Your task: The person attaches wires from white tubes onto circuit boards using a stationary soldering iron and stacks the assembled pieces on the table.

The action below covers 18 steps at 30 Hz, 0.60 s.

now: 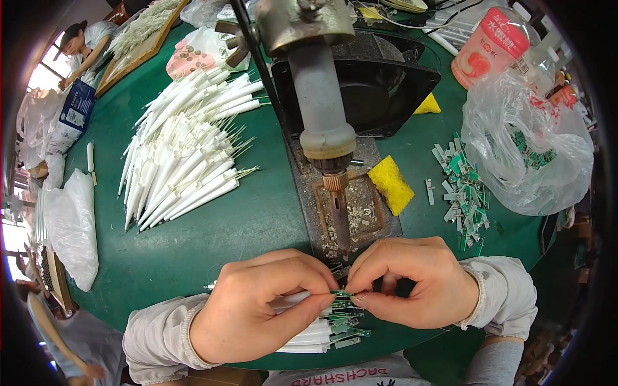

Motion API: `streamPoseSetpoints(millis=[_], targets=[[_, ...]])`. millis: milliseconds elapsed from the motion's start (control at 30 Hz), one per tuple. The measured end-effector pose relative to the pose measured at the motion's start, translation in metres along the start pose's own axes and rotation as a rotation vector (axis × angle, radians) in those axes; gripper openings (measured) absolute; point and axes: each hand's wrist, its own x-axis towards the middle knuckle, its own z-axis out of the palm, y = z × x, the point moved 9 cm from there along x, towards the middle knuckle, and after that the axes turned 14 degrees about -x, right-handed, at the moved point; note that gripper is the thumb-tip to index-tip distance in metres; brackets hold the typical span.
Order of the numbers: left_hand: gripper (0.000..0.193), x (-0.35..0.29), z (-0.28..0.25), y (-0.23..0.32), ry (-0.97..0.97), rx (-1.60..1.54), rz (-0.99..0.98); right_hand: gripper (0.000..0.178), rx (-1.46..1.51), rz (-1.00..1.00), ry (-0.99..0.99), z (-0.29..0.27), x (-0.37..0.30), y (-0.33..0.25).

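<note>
A small green circuit board (340, 293) spans the narrow gap between my two hands. The thumb and forefinger of my left hand (261, 309) pinch its left end. My right hand (418, 283) pinches at its right end, where a thin wire seems to show by the fingertips. Under and in front of my hands lies a bundle of white tubes (306, 340) with green boards at their right ends, partly hidden by my left hand. Just beyond my fingers, the tip of a soldering iron (340, 222) points down from a metal stand.
White tubes with thin wires (180, 174) are heaped at the left. Loose green boards (465, 193) lie at the right, beside a clear plastic bag (528, 141) holding more. A yellow sponge (391, 185) sits by the iron, with a black fan (367, 90) behind. Another person (84, 48) sits far left.
</note>
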Motion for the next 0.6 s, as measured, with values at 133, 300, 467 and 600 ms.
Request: streamPoseSetpoints(millis=[133,300,467,600], targets=[[0.005,0.002,0.0,0.004,-0.017,0.054,0.037,0.017,-0.003,-0.03,0.019,-0.001,0.0,0.001],[0.006,0.002,-0.001,0.002,-0.001,0.024,0.024,0.019,-0.01,-0.043,0.02,-0.002,0.0,0.001],[0.007,0.004,-0.001,-0.001,0.003,-0.003,-0.001,0.019,-0.03,-0.039,0.015,-0.005,0.002,-0.002],[0.008,0.007,-0.008,-0.008,0.097,-0.118,-0.035,0.017,0.019,0.054,0.074,-0.011,0.003,0.004]])
